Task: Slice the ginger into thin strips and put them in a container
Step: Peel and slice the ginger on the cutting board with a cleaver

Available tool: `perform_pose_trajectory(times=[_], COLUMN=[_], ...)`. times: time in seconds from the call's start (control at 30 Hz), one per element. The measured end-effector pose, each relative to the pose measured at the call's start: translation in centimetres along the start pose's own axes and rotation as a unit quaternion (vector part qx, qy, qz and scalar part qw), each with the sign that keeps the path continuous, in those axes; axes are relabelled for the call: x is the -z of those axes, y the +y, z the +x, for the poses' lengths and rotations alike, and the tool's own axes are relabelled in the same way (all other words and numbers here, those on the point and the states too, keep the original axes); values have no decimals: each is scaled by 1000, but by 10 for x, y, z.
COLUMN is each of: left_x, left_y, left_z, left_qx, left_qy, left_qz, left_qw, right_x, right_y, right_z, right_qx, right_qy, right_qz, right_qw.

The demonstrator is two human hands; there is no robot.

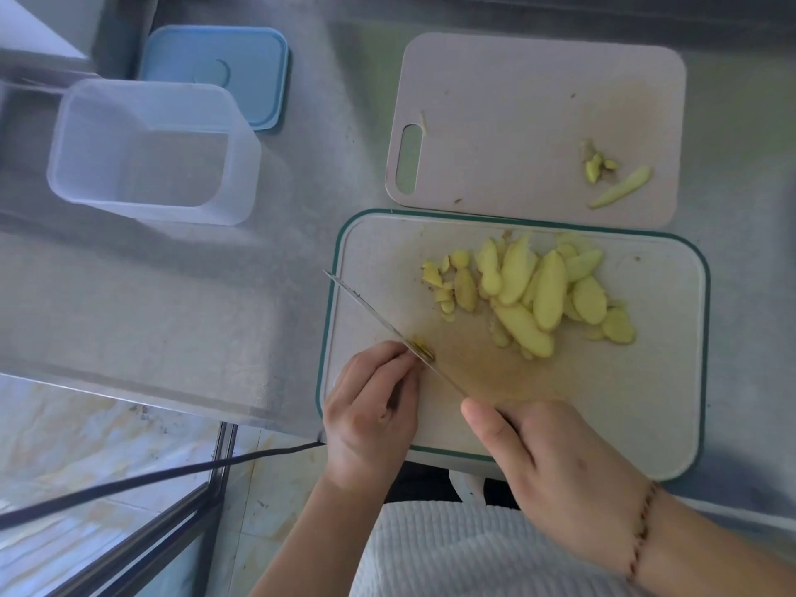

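Note:
A pile of pale yellow ginger slices (538, 290) lies on the green-rimmed cutting board (646, 381). My right hand (555, 463) grips the handle of a knife (383, 321), whose blade runs up and left across the board. My left hand (370, 407), fingers curled, pinches a small ginger piece (422, 349) right against the blade. A clear, empty plastic container (150, 148) stands on the steel counter at the upper left.
A second, pinkish cutting board (517, 101) with a few ginger scraps (611, 178) lies behind the first. A blue lid (219, 71) sits behind the container. The counter's edge and a black cable (150, 476) run at the lower left.

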State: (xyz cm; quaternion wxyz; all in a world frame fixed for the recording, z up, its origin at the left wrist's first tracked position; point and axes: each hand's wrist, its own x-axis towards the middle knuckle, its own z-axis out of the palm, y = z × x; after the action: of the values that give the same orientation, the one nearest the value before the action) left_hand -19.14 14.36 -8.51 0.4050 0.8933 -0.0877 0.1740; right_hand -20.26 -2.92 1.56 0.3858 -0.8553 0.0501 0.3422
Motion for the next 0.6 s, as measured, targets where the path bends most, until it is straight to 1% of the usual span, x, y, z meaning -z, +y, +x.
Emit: perform_pose_trajectory(times=[0.13,0.23,0.37,0.6], left_x=[1,1,1,0], left_y=[2,2,3,1], left_z=[1,2,2,3], left_qx=[1,-5,-5,1], left_qy=[11,9,6,-4], left_qz=[-12,-11,-11,-10], left_qw=[1000,1000,1000,1000], right_x=[0,1,0,-1], right_y=[2,1,2,-3], right_z=[-4,-6,-5,-2], right_qx=[0,-7,-8,-23], right_qy=[7,1,10,-3], right_qz=[-6,-8,-17,-6], right_qw=[1000,1000,1000,1000])
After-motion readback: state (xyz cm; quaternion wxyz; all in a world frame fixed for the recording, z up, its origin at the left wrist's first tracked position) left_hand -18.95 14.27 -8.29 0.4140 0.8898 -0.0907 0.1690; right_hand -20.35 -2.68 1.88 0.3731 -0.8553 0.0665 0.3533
